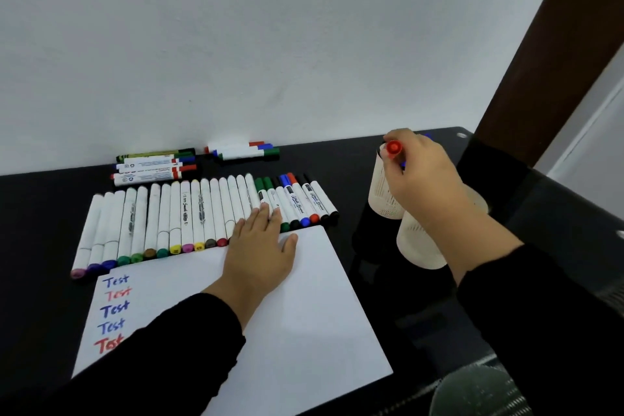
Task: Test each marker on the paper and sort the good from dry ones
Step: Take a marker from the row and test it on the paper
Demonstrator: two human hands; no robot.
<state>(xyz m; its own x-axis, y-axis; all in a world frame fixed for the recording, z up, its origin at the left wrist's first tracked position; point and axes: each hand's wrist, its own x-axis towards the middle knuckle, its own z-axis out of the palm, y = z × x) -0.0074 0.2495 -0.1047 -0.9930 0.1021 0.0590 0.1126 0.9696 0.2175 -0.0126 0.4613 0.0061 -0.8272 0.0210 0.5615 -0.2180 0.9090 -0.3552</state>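
Head view. Glossy black surface (418, 331) set against a plain white wall (270, 27); dark brown post (553, 44) at right. White paper sheet (314, 307) bears "Test" five times in blue and red. Left hand (261, 246) lies flat, fingers straight, on the paper's far edge, fingertips touching the long row of white-barrelled markers (189, 216). Right hand (422, 172) pinches a red-capped marker (394, 148) over the far cream perforated cylindrical holder (385, 199); a second cream holder (417, 246) stands just beside. Two small marker clusters (155, 167) lie near the wall.
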